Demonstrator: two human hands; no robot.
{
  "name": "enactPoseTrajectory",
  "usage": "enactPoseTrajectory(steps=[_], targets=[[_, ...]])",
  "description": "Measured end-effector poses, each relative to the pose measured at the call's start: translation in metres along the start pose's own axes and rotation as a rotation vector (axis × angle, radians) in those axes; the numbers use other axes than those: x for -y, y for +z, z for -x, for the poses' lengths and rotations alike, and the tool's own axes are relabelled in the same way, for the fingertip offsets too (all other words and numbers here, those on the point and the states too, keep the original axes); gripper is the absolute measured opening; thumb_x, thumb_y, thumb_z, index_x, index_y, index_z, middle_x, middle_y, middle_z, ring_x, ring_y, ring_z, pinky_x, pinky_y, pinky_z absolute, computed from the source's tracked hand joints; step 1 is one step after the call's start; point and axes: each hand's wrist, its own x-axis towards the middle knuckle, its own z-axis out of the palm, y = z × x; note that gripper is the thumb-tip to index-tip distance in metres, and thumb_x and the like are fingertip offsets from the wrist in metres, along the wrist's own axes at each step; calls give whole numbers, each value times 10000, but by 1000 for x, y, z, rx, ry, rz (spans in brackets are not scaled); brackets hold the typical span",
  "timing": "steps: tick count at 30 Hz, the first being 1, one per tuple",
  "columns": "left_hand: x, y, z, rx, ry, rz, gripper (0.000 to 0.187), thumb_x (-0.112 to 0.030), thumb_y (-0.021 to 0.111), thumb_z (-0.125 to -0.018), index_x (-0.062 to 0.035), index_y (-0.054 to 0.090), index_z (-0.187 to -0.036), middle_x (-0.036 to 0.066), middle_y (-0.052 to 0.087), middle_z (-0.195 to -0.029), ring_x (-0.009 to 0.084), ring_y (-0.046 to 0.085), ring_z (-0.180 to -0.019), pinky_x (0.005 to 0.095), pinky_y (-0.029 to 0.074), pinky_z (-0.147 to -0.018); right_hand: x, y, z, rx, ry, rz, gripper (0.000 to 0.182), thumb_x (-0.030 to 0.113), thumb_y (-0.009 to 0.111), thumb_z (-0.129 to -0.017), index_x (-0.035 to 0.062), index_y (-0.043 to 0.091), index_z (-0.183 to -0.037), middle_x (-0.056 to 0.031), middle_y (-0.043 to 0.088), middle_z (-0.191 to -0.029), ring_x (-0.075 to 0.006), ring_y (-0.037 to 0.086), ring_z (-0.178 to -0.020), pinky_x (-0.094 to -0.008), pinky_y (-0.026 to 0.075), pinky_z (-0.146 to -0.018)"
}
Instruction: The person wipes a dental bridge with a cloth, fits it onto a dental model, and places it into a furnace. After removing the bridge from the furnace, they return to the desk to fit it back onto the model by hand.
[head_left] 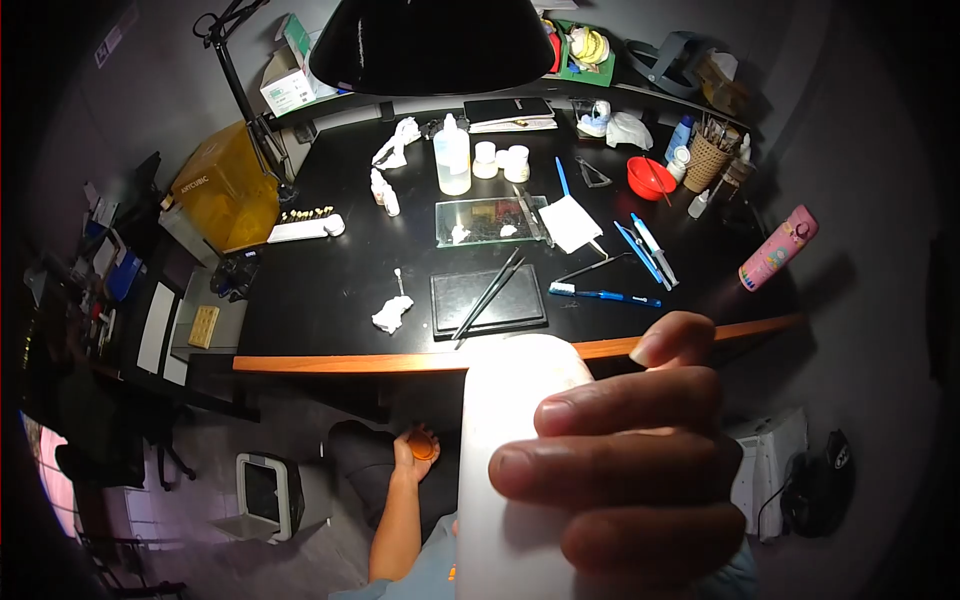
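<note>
Close to the camera, my right hand is closed around a long, smooth white object with a rounded end. Its kind does not show. The forefinger stands off it, bent, while the other fingers lie across its side. Low over my lap, my left hand has its fingers curled round a small round orange-brown thing. Beyond the white object, a black slab lies at the desk's front edge with tweezers across it. A blue toothbrush and a crumpled tissue flank the slab.
On the black desk are a glass plate, a clear bottle, a red bowl, blue syringes and a pink spray can. A black lamp shade hangs over the back. A bin stands on the floor.
</note>
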Motion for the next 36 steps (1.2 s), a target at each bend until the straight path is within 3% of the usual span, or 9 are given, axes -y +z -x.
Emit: enactPoseTrajectory(steps=[25,28,34,36], targets=[[2,-3,-3,28,20,-78,341,-410,605,-956,-127,644,-1142,99,655,-1016,276,633,-906,415,539,-781,6,-27,-31,50,-175,51,437,285,810,-817,29,595,-1098,-136,695,-965,-298,654,-853,-436,479,-784],[3,-4,-1,128,40,-73,359,-398,613,-951,-128,636,-1187,117,667,-1060,283,644,-946,422,542,-827,5,-29,-30,53,-174,49,459,282,821,-802,18,595,-1102,-143,689,-969,-307,653,-849,-440,483,-777],[12,20,36,276,192,-274,409,-351,586,-1001,-45,592,-1272,178,673,-1150,310,654,-1067,460,530,-961,-1,-32,-24,60,-149,42,503,275,845,-771,-2,597,-1110,-157,678,-976,-325,652,-840,-448,493,-764],[8,39,62,342,209,-257,425,-346,566,-1026,-3,584,-1275,185,680,-1138,296,674,-1039,439,557,-927,-4,-34,-19,70,-136,34,518,272,853,-761,-9,597,-1113,-161,674,-978,-331,652,-837,-451,496,-759]])
